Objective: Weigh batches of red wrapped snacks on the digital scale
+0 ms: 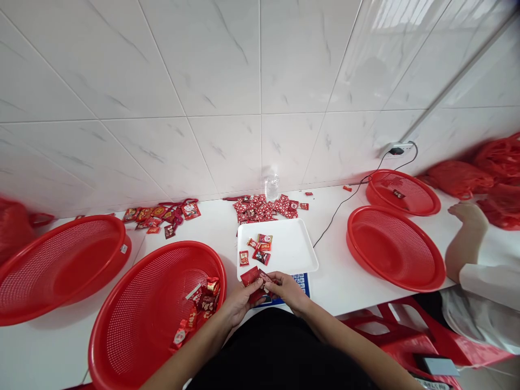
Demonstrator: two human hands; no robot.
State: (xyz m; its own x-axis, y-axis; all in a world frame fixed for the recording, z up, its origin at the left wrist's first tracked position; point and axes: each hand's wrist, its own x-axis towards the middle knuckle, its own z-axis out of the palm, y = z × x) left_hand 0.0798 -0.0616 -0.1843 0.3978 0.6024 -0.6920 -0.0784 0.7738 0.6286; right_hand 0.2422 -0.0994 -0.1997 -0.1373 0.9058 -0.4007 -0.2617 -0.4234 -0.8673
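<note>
Both my hands meet just over the near edge of a white tray [290, 254]. My left hand [240, 300] is closed with its fingers around red wrapped snack packets [249, 276]. Opposite it, my right hand [287, 290] pinches the same small bunch of packets; how many there are is hard to see. On the tray's left half lie several small wrapped snacks [261, 256], red and gold. A blue keypad [301, 281], seemingly of a scale, shows partly from under the tray and my hands.
A red plastic basket [134, 309] with several packets stands at left, another [60, 265] beyond it. Wrapped snacks [264, 208] and a clear bottle [272, 184] lie behind the tray. Two red baskets [396, 246] stand at right, near a co-worker's arm [467, 233]. A black cable [341, 206] crosses the table.
</note>
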